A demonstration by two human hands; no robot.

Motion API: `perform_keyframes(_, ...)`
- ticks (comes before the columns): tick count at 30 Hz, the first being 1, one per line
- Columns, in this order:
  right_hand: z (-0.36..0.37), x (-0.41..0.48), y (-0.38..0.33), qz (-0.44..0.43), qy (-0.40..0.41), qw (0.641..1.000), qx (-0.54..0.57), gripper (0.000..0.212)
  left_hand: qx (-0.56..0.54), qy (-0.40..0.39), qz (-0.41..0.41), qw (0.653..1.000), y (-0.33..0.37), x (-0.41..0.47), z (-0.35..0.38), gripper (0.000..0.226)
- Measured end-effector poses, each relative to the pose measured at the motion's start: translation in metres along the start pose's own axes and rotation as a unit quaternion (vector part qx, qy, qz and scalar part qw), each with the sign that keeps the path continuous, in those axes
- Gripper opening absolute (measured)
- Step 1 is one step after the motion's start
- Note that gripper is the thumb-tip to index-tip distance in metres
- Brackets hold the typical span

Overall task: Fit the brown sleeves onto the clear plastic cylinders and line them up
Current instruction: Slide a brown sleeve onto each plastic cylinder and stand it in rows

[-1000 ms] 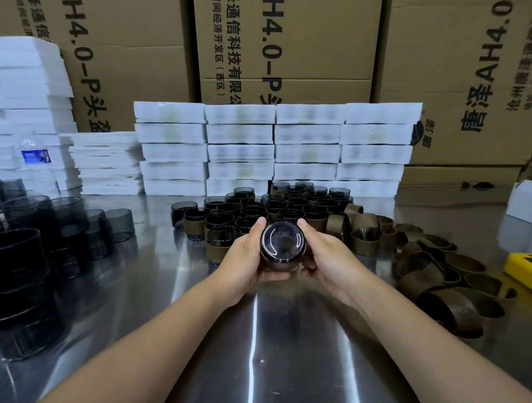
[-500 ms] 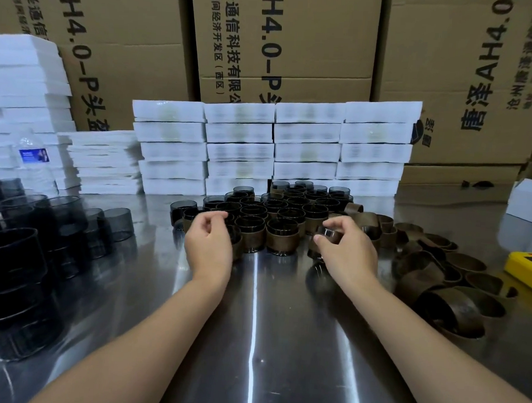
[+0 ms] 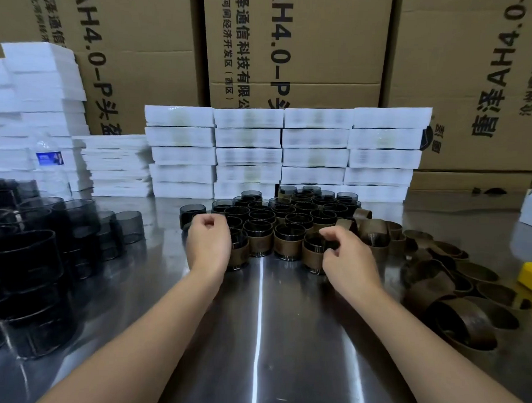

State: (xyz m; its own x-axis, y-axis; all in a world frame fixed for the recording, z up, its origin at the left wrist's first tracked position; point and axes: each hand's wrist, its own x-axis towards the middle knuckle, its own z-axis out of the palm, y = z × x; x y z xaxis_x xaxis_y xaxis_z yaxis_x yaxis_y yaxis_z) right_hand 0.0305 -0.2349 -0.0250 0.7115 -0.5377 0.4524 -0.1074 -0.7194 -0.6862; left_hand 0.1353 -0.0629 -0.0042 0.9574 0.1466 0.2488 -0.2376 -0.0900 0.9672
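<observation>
Pinching a sleeved cylinder (image 3: 312,255) at the front right of the cylinder block (image 3: 288,216) with the right hand (image 3: 349,261). Curling the left hand (image 3: 208,244) at its front left; cannot tell whether holding anything.

Sleeved cylinders (image 3: 289,242): dark-tinted clear cups, upright, each with a brown band round its lower wall, packed in rows at centre frame. Front-right cylinder (image 3: 312,253): rim pinched by the right hand (image 3: 349,261). Bare cylinders (image 3: 24,261): clustered at left. Loose sleeves (image 3: 466,326): brown rings heaped at right.
</observation>
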Motion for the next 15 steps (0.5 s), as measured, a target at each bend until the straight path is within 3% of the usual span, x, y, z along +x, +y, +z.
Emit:
perform_keyframes(2, 0.003, 0.0, -0.002, -0.012, -0.008, 1.0, -0.024, 0.036, 0.152, -0.051, 0.064, 0.985, 0.026, 0.006, -0.016, 0.022)
perform_keyframes(4, 0.006, 0.0, -0.003, -0.032, -0.006, 0.999, -0.031, 0.032, 0.362, -0.096, 0.13, 0.918, 0.053, 0.011, -0.036, 0.032)
perform_keyframes(6, 0.006, -0.001, -0.005, -0.045, 0.005, 0.999, -0.019, 0.028, 0.473, -0.111, 0.143, 0.862, 0.071, 0.017, -0.063, 0.05)
perform_keyframes(9, 0.004, -0.002, -0.007, -0.06, 0.03, 0.998, -0.009, 0.027, 0.524, -0.037, 0.114, 0.843, 0.076, 0.032, -0.116, 0.064)
perform_keyframes(11, 0.004, -0.003, -0.008, -0.072, 0.042, 0.996, -0.006, 0.027, 0.526, 0.019, 0.1, 0.844, 0.069, 0.047, -0.151, 0.06)
perform_keyframes(15, 0.004, -0.003, -0.011, -0.081, 0.035, 0.996, -0.014, 0.026, 0.577, -0.013, 0.004, 0.817, 0.044, 0.082, -0.189, 0.046)
